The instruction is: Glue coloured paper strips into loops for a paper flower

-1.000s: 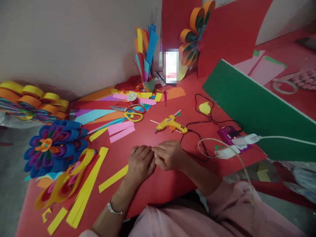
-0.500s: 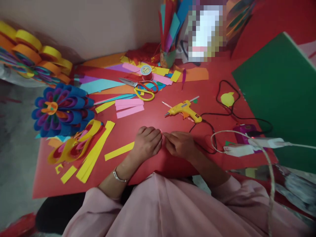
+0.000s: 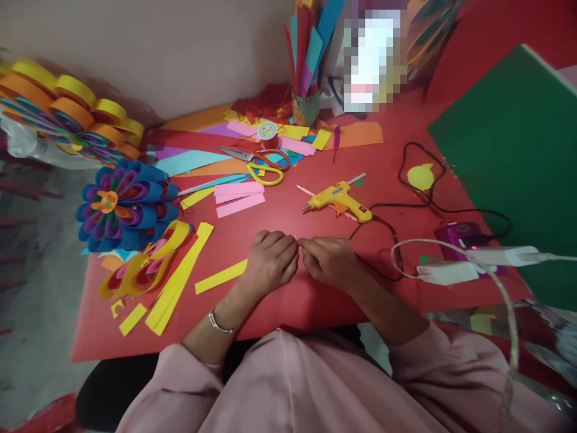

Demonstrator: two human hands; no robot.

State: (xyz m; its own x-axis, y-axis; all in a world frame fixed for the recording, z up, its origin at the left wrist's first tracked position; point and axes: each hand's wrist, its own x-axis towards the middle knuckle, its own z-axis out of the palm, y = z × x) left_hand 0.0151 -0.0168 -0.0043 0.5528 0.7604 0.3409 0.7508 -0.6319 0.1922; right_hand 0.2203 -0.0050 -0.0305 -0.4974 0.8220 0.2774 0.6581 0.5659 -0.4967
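Over the front of the red table [image 3: 270, 322], my left hand [image 3: 273, 260] is closed with its fingers curled. My right hand [image 3: 327, 260] is closed too, and its fingertips meet those of the left. A tiny pinkish bit shows where they meet, too small to name; the fingers hide the rest. By my left wrist lies a yellow paper strip [image 3: 220, 277]. Beyond my right hand rests a yellow glue gun [image 3: 340, 200] with its nozzle pointing left. Pink paper strips [image 3: 240, 198] lie beyond my left hand.
Scissors [image 3: 265, 165], a thread spool [image 3: 268, 135] and coloured paper lie at the back. On the left are a blue paper flower [image 3: 126, 204], a yellow loop piece [image 3: 144, 264] and yellow strips [image 3: 180, 279]. A purple power strip [image 3: 457, 234], cables and a green board [image 3: 509, 156] occupy the right.
The camera view has shifted slightly, so things at the left sit further right in the picture. My hands remain together, with the right fingertips closer against the left.
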